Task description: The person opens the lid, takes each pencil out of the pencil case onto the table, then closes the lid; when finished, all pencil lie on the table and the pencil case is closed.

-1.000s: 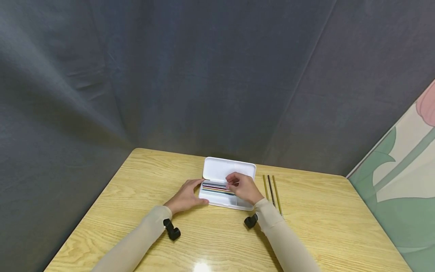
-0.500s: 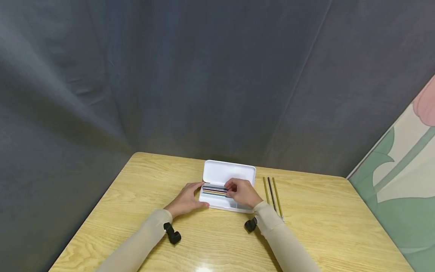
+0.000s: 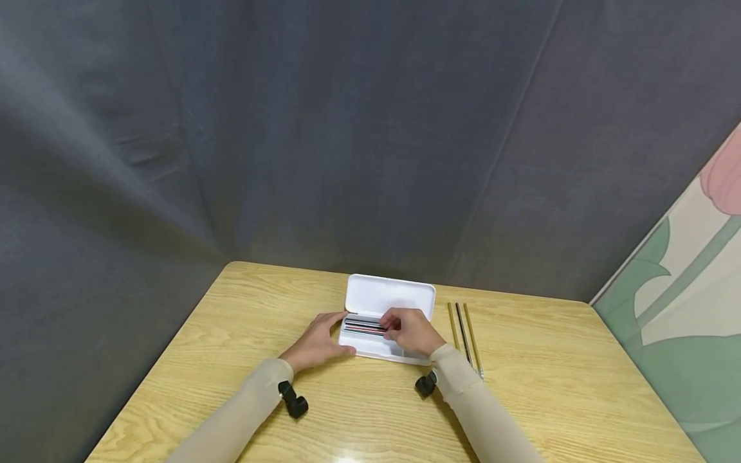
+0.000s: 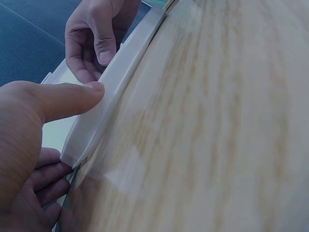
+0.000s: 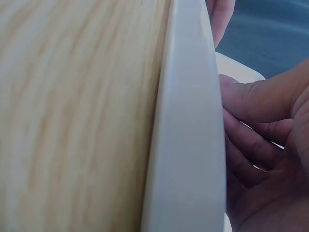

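Note:
A white pencil case point(image 3: 376, 347) lies with its lid up on the table. Several colored pencils point(image 3: 361, 326) lie side by side in its back part. My left hand point(image 3: 315, 342) holds the left end of the case; in the left wrist view its thumb point(image 4: 72, 100) presses the front wall and its fingers curl round the end. Inside the case, my right hand point(image 3: 413, 331) has its fingers and thumb bent together over the right part of the pencils, pinching them. In the right wrist view the case wall hides the fingertips of the right hand point(image 5: 270, 140).
Three long pencils point(image 3: 465, 334), two gold and one dark, lie on the wooden table point(image 3: 538, 366) right of the case. A dark curtain point(image 3: 347, 128) hangs behind the table's far edge. A flower-patterned cloth point(image 3: 689, 302) is at the right.
My right hand has lowered into the case and shifted slightly left. The visible pencil colors have changed, with red now showing where yellow showed. My left hand has stayed at the case's end.

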Action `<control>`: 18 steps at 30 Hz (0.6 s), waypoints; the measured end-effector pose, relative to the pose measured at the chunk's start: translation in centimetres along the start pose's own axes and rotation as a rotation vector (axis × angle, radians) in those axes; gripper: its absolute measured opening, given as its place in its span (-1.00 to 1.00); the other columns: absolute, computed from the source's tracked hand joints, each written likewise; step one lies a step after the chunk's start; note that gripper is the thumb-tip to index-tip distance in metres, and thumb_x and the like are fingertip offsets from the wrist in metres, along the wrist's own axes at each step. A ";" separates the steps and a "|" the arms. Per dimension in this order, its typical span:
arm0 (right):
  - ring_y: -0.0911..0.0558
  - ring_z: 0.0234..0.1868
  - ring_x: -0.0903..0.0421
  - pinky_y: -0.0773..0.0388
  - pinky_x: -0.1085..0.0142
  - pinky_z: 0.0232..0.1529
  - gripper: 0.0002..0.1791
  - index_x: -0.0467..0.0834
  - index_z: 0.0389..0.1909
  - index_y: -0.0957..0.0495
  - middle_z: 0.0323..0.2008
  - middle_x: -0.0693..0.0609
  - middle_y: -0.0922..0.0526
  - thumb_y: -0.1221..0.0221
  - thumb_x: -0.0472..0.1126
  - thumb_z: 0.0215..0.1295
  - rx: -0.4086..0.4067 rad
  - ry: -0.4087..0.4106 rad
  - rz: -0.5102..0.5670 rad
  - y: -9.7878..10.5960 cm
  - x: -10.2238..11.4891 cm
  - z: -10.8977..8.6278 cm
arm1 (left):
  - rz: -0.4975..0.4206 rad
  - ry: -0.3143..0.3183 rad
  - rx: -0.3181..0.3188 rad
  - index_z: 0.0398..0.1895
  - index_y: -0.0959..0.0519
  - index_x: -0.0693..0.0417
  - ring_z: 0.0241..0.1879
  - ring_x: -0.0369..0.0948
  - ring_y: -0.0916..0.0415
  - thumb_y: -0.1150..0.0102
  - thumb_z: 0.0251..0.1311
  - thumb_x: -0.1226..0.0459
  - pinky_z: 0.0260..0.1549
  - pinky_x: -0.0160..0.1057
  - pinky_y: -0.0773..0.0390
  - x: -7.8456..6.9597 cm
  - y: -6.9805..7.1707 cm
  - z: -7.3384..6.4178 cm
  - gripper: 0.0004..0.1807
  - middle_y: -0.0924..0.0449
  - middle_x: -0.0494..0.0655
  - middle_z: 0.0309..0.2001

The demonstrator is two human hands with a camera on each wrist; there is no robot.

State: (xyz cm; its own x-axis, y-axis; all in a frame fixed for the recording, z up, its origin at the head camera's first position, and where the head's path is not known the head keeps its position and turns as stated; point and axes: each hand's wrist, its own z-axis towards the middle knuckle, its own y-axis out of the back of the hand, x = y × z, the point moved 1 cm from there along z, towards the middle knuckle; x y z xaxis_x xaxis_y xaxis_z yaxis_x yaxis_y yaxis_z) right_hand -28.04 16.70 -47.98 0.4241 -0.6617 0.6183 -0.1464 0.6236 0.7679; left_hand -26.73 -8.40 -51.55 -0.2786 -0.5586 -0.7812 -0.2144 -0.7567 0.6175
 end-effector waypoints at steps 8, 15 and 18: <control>-0.63 -0.33 0.28 -0.60 0.45 -0.26 -0.84 -0.09 -0.27 -0.69 -0.35 0.07 -0.74 -0.39 -0.38 0.18 -0.009 0.023 -0.031 -0.2 0.0 -0.1 | -0.004 0.014 0.002 0.50 -0.34 -0.09 0.49 0.06 -0.21 -0.55 -0.02 -0.11 0.47 0.18 -0.26 0.0 -0.1 0.0 -0.01 -0.33 0.02 0.47; -0.63 -0.32 0.29 -0.59 0.45 -0.26 -0.86 -0.09 -0.29 -0.68 -0.34 0.01 -0.75 -0.35 -0.39 0.22 0.009 0.040 -0.019 -0.3 0.2 -0.1 | -0.002 0.014 0.003 0.50 -0.34 -0.09 0.50 0.05 -0.21 -0.54 -0.02 -0.11 0.47 0.18 -0.26 0.0 0.0 0.0 -0.01 -0.32 0.01 0.48; -0.62 -0.32 0.30 -0.58 0.46 -0.27 -0.86 -0.07 -0.30 -0.68 -0.34 -0.02 -0.75 -0.34 -0.39 0.23 0.015 0.051 -0.027 -0.2 0.2 0.0 | -0.003 0.011 0.004 0.51 -0.33 -0.10 0.50 0.03 -0.20 -0.54 -0.02 -0.11 0.48 0.17 -0.25 0.0 0.0 0.0 -0.01 -0.32 0.00 0.49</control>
State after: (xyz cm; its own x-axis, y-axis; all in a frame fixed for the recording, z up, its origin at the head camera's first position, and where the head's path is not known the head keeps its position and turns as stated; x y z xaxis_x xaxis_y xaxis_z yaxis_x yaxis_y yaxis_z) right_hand -27.91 16.42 -48.05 0.4728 -0.6560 0.5883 -0.1479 0.5991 0.7869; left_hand -26.76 -8.41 -51.55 -0.2678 -0.5601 -0.7839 -0.2188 -0.7570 0.6157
